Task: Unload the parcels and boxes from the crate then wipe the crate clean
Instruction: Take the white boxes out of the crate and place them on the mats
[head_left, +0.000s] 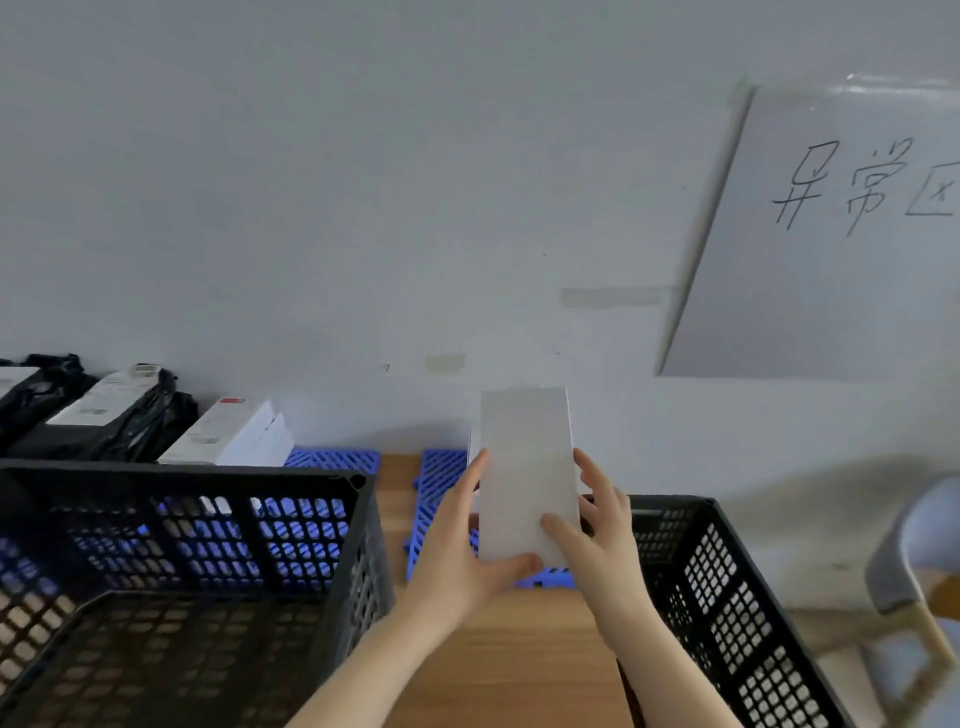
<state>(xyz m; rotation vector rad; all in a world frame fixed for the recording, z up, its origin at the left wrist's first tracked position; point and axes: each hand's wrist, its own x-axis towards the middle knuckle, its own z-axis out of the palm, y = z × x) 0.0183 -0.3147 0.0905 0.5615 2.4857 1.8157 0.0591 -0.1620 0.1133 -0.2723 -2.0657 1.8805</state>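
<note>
Gripping the white box (527, 467), left hand (457, 551) and right hand (597, 535) curl fingers (558, 525) round it; put it down flat, softly.

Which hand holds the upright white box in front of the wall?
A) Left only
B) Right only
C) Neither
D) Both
D: the left hand and right hand each grip the white box, one on each side of its lower end.
</note>
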